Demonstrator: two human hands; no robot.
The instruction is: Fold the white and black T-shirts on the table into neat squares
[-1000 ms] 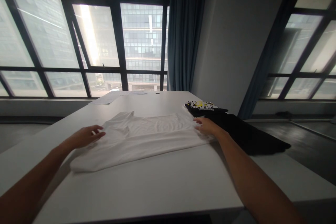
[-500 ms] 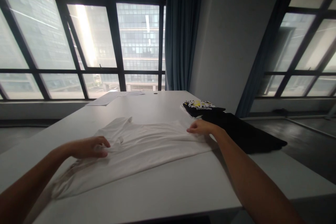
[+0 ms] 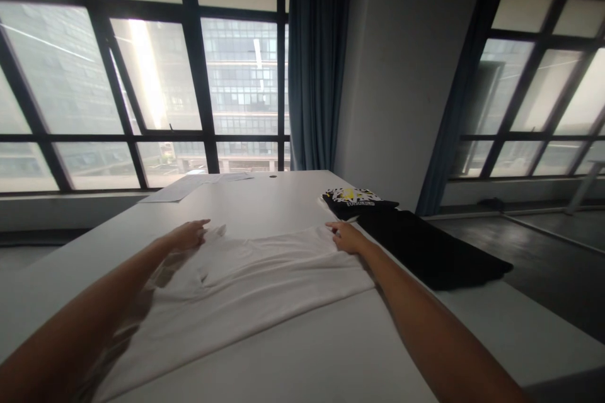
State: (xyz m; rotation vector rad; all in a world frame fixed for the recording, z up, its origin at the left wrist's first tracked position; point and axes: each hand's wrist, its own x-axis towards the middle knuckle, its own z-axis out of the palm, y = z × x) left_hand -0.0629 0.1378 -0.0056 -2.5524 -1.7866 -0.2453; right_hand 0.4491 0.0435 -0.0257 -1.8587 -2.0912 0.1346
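Observation:
A white shirt-like garment (image 3: 265, 283) lies spread across the white table (image 3: 265, 201), with soft creases and a long front edge running aslant. At its far left corner is my left hand (image 3: 189, 236), index finger stretched forward and the other fingers loosely bent. Some cloth under my left forearm looks lifted and blurred. My right hand (image 3: 348, 238) rests on the far right corner of the garment, its index finger pointing left and its fingertips apart. Neither hand shows a clear grip on the cloth. My right palm hides part of the garment's right edge.
To the right lies a black garment (image 3: 430, 249) near the table's edge. Behind it sits a folded black garment (image 3: 357, 200) with a yellow and white print. Sheets of paper (image 3: 174, 190) lie at the back left. Windows and a blue curtain (image 3: 314, 75) stand beyond.
My left hand has moved forward from the garment's left side to its far left corner, shifting cloth with it. My right hand has spread its fingers slightly. The view has turned a little right.

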